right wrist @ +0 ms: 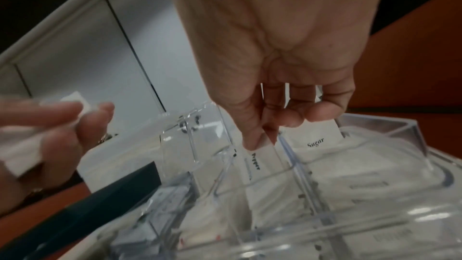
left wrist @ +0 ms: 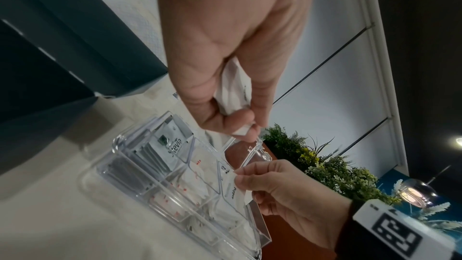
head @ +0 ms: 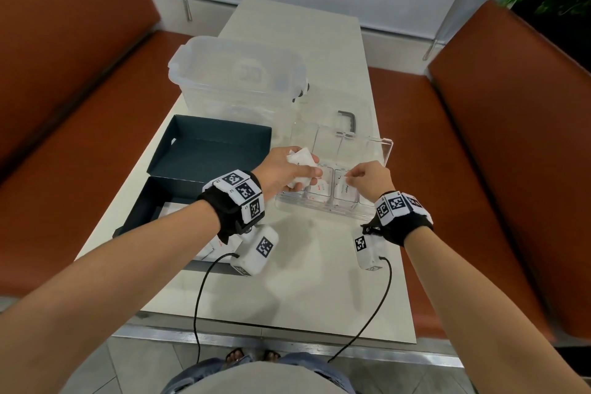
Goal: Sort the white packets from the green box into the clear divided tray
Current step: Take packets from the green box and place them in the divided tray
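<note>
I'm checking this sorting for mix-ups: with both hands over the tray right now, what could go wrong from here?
1. The right hand pinches a Pepper packet right beside the divider next to the Sugar packet; it could slip into the wrong compartment.
2. The left hand grips a crumpled bunch of packets above the clear divided tray; one might drop unsorted.
3. The tray sits near the table's right edge, so a nudge might shift it.

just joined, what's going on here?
A person is sorting white packets into the clear tray. The left hand grips a bunch of packets above the tray's left side. The right hand pinches a Pepper packet into a compartment. More packets lie in the green box.
</note>
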Tool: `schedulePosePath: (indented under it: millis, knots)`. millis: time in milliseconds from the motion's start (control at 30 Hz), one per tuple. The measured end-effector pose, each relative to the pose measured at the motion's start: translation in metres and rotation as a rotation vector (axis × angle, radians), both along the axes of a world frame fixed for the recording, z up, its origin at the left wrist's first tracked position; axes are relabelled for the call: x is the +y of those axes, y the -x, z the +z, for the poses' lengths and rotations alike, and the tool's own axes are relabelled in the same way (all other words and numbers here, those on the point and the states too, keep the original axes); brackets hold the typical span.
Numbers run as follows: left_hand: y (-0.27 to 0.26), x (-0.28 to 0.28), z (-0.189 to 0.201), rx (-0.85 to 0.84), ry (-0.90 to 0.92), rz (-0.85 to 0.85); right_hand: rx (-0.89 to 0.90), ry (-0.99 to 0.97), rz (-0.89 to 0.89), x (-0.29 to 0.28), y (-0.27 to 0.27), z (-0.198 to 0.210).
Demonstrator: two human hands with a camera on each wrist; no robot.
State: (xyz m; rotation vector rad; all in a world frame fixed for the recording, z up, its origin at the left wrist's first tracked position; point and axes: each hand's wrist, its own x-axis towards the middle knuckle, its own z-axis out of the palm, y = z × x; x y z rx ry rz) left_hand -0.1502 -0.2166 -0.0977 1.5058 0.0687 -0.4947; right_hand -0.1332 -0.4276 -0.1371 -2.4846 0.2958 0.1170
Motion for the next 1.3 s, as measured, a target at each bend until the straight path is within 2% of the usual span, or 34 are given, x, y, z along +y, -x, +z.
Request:
schedulePosePath:
  millis: [100,200,333,567,667,733,867,933,1033,1167,1300]
  knots:
    - [0.001,0.000,0.001,0.012,0.006,0.006,-0.038,0.087,-0.007,0.007,0.004,-0.004]
    - [0.002,0.000,0.003,0.018,0.009,0.012,-0.055,0.254,0.036,0.013,0.007,-0.006]
    - [0.003,0.000,0.007,0.057,0.048,0.017,-0.010,0.422,0.077,0.018,0.006,-0.008]
    - [0.006,0.000,0.012,0.206,0.177,-0.007,0.048,0.521,0.097,0.019,0.007,-0.014]
    - [0.006,0.002,0.013,0.293,0.291,-0.011,0.023,0.473,0.090,0.019,0.010,-0.009]
    - [0.005,0.006,0.014,0.349,0.377,-0.017,-0.081,0.407,0.062,0.019,0.013,0.003]
    - [0.006,0.008,0.013,0.403,0.475,-0.014,-0.381,0.042,0.072,0.035,0.025,0.039]
    - [0.006,0.006,0.012,0.395,0.483,-0.007,-0.342,-0.138,0.135,0.048,0.034,0.051]
    - [0.006,0.003,0.010,0.304,0.453,-0.028,-0.204,-0.199,0.215,0.060,0.041,0.055]
    - [0.006,-0.004,0.012,0.156,0.344,-0.011,-0.210,-0.314,0.135,0.046,0.037,0.062]
    - [0.005,-0.021,0.012,0.041,0.254,0.045,-0.106,-0.442,0.065,0.022,0.031,0.069]
